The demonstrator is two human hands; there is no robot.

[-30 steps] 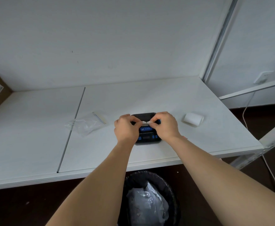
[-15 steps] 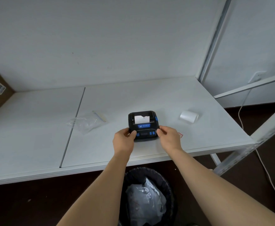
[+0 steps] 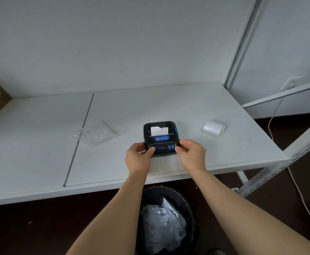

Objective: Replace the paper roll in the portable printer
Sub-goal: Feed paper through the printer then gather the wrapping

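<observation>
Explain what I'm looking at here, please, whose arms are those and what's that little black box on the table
The picture comes from a camera worn on a person's head, looking forward and down, so the two bare arms are the wearer's own. The black box is a portable printer standing on a white table. A strip of white paper sticks out of its top slot. The left hand and right hand grip its near corners, one on each side. To the right of it lies a loose paper roll, apart from the printer. To the left lies a clear plastic bag. Under the table edge stands a black bin with a plastic liner.
</observation>
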